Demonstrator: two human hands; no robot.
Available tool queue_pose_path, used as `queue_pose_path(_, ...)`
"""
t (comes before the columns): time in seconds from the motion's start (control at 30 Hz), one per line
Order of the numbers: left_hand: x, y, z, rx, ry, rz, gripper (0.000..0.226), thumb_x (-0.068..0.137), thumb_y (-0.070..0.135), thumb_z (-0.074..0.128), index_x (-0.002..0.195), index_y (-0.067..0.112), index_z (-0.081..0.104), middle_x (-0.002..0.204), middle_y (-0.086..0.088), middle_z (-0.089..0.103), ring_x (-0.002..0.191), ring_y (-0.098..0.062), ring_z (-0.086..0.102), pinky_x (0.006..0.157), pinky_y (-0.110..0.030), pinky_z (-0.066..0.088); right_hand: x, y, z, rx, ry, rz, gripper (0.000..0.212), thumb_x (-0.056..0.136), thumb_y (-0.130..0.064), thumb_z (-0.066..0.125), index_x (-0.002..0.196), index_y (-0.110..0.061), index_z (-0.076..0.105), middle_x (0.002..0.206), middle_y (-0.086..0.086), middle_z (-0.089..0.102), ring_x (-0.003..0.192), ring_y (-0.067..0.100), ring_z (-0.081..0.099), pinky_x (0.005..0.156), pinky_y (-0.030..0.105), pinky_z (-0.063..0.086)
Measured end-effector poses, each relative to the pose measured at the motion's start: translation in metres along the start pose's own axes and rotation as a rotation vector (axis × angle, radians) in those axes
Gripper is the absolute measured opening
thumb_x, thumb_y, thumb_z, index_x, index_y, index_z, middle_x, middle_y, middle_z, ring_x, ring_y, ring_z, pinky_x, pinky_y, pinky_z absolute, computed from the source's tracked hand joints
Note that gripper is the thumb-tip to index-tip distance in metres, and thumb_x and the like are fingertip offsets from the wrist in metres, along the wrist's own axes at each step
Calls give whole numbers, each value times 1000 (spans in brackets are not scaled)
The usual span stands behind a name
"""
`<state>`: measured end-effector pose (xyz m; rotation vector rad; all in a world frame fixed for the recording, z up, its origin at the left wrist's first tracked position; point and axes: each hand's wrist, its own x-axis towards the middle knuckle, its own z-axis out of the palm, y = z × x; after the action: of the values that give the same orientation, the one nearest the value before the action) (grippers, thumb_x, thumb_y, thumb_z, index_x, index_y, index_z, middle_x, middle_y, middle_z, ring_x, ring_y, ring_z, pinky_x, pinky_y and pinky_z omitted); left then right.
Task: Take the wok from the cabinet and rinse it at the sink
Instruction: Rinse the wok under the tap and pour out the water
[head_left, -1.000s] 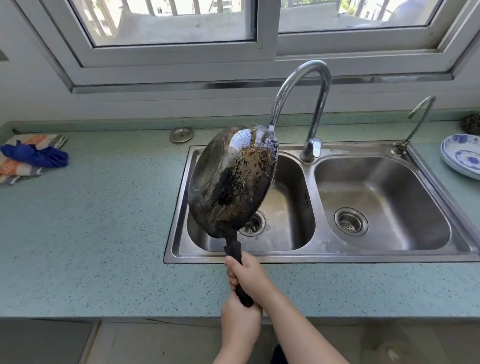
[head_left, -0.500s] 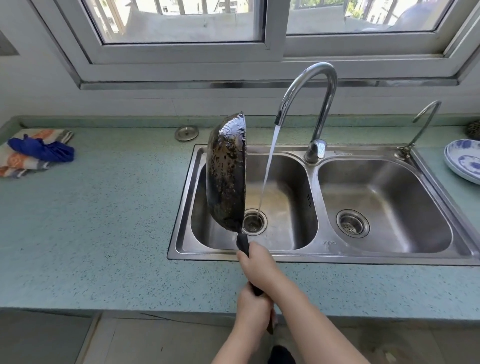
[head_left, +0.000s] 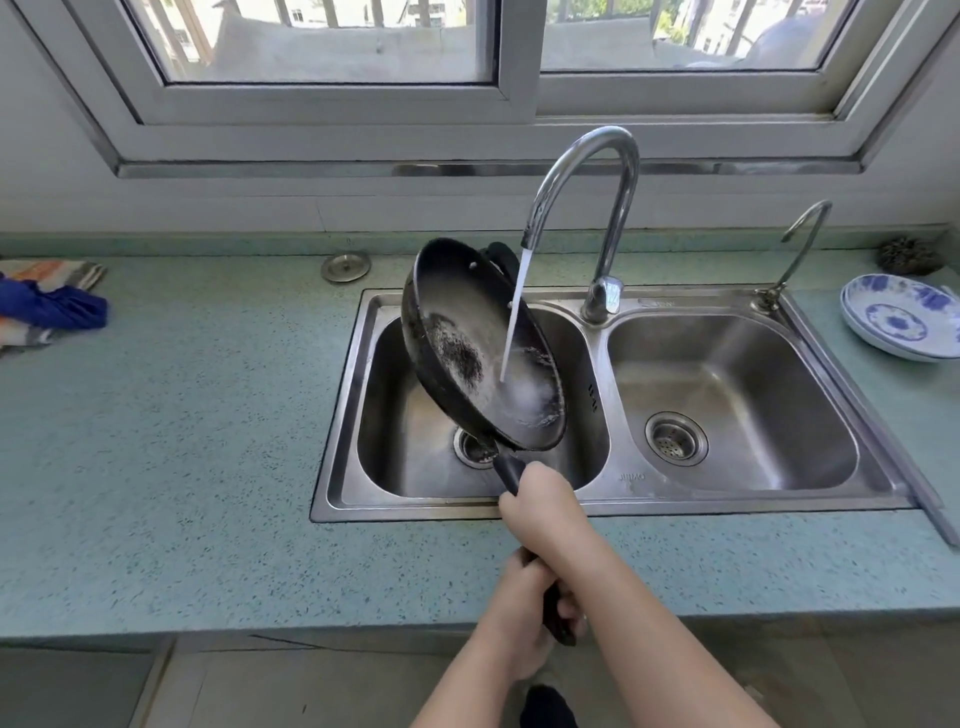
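Note:
The black wok (head_left: 467, 322) tilts over the left basin of the steel double sink (head_left: 597, 506), its inside facing me and to the right. Water runs from the curved tap (head_left: 587, 171) and strikes the wok's inner face low on the right. My right hand (head_left: 545, 504) grips the black handle close to the pan. My left hand (head_left: 519, 613) holds the handle's end, nearer my body, above the counter's front edge. Dark burnt residue shows inside the wok.
A small second tap (head_left: 800, 244) stands at the sink's back right. Blue-and-white plates (head_left: 898, 322) sit on the counter at right, with a scourer (head_left: 909, 254) behind them. Cloths (head_left: 47, 306) lie at far left. A round drain plug (head_left: 345, 266) rests behind the sink.
The wok has turned from showing its charred underside, through edge-on, to showing its inside. The water stream, which fell past it into the basin, now hits the inner surface.

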<state>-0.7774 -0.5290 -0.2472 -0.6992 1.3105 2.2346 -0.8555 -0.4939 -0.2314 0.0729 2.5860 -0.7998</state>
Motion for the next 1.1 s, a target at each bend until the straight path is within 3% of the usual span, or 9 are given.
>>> queue_pose_path(0.1,2,-2,-2,-33,-17,-22,6,65,14,49,69,10,49,40,2,35,30,-8,31,38,-15,27,0,0,1,23,-20,6,15,88,-11,47,98,-1,50,106,19,61,92,32,54,67,25,32)
queue_pose_path(0.17,2,-1,-4,-45,-28,-32,2,66,13,49,65,11,49,42,2,35,30,-8,31,38,-14,27,1,0,2,54,-35,17,9,87,-12,48,84,-6,42,87,13,55,81,26,45,66,26,32)
queue_pose_path(0.27,1,0,-9,-6,-45,-34,4,66,11,49,68,9,46,43,0,37,32,-10,34,40,-16,30,2,2,6,115,-44,27,31,85,-14,51,63,-14,30,64,-1,38,77,24,42,65,26,31)
queue_pose_path(0.43,2,-2,-24,137,45,-52,7,81,1,50,79,7,50,48,-4,48,35,-14,42,42,-20,38,4,7,22,192,6,28,35,79,-14,56,60,-16,27,61,-4,34,71,23,40,54,27,28)
queue_pose_path(0.53,0,-2,-29,227,129,1,5,76,6,57,76,7,52,50,-6,54,37,-17,48,41,-22,39,8,11,31,236,29,36,36,74,-16,60,59,-15,28,59,-4,34,59,18,36,44,23,23)
queue_pose_path(0.73,-3,-3,-29,421,269,61,11,77,7,60,70,12,53,52,-2,59,40,-15,54,41,-20,40,12,18,42,301,48,67,27,73,-20,65,81,-5,45,74,4,50,73,23,49,48,25,29)
queue_pose_path(0.97,0,-4,-33,389,323,13,10,77,5,62,76,7,52,58,-8,57,38,-15,54,36,-20,44,12,25,52,399,5,89,26,75,-24,66,72,-8,46,58,-4,44,66,19,49,46,21,28)
queue_pose_path(1.1,5,-15,-41,472,407,-37,14,77,13,60,83,5,51,59,-7,59,34,-16,57,40,-21,43,8,32,56,468,-51,129,29,77,-27,69,65,-16,45,60,-5,49,63,14,48,50,23,33)
